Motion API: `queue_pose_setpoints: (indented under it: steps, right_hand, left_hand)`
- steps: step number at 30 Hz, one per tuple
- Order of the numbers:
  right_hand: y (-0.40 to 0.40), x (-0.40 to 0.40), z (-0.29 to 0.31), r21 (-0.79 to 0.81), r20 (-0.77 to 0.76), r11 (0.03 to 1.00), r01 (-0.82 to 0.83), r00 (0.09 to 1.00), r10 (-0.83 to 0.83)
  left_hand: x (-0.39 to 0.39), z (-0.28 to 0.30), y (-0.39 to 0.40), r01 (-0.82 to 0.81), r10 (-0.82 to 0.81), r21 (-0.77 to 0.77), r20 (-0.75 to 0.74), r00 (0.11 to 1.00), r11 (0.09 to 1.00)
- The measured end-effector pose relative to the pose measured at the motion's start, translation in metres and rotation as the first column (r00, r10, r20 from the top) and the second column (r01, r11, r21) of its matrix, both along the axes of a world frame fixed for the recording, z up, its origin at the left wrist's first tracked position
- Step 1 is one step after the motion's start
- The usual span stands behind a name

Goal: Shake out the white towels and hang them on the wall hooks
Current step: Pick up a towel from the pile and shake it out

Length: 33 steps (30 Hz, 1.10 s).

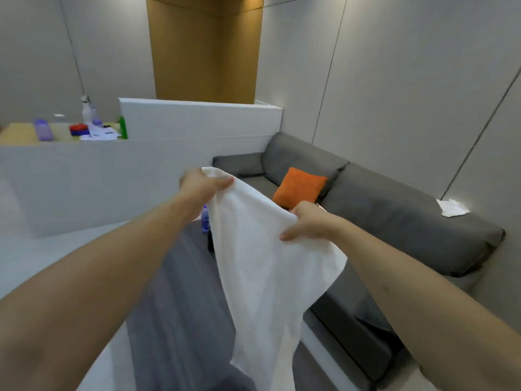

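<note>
At about ten o'clock in my view I see a wooden bench point(19, 134) behind a low white partition point(174, 122). A purple bottle point(43, 129) lies on the bench, a clear spray bottle point(86, 110) stands further back, and a red and blue stack point(79, 129) sits beside some white papers point(100, 134). A green bottle point(122, 127) stands at the bench's right edge, against the taller part of the partition.

Moving toward the centre, my left hand point(201, 184) is raised at roughly eleven o'clock from the middle. It pinches the upper corner of the white towel point(262, 272), thumb on the near side, fingers curled behind the cloth. Just below that hand a small blue bottle point(205, 218) shows, partly hidden by the towel, and I cannot tell what it stands on.

The towel hangs in the air between both hands, its top edge sloping down from the left hand to the right, its body falling toward six o'clock over a grey striped surface point(174, 306).

My right hand point(307, 224) is just right of centre, lower than the left, grasping the towel's other top corner with fingers bunched into the fabric.

Behind it, at about one o'clock, an orange cushion point(298, 187) leans on a grey sofa point(394, 221) that runs along the wall. At three o'clock a second white cloth point(452, 208) lies folded on top of the sofa's backrest, well apart from the towel I hold.
</note>
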State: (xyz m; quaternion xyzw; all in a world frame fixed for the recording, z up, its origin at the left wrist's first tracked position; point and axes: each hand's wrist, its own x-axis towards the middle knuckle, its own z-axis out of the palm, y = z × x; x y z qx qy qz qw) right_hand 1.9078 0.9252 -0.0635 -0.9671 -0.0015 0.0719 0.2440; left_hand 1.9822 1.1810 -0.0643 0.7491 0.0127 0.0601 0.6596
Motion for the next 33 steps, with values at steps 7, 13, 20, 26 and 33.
queue_pose_setpoints:
  steps: [7, 13, 20, 26, 33]
  right_hand:
    - [0.077, 0.163, 0.032, -0.156, 0.321, 0.987, 0.045, 0.947, 0.008]
    - [0.112, 0.232, 0.077, -0.11, 0.531, 0.993, 0.042, 0.847, 0.024]
    - [0.101, 0.245, 0.026, -0.108, 0.524, 0.994, -0.004, 0.849, 0.06]
    - [0.081, 0.211, -0.084, -0.049, 0.456, 0.988, -0.144, 0.877, 0.151]
    - [0.027, 0.122, -0.222, -0.031, 0.121, 0.959, -0.281, 0.952, 0.283]
  left_hand:
    - [0.106, 0.032, 0.099, -0.308, 0.266, 0.362, 0.163, 0.95, 0.88]
    - [0.15, 0.084, 0.15, -0.555, 0.417, 0.356, 0.395, 0.819, 0.752]
    - [0.128, 0.046, 0.148, -0.6, 0.445, 0.398, 0.417, 0.792, 0.694]
    - [0.056, -0.063, 0.132, -0.559, 0.521, 0.478, 0.225, 0.824, 0.678]
    - [-0.076, -0.206, 0.077, -0.392, 0.594, 0.693, -0.064, 0.802, 0.605]
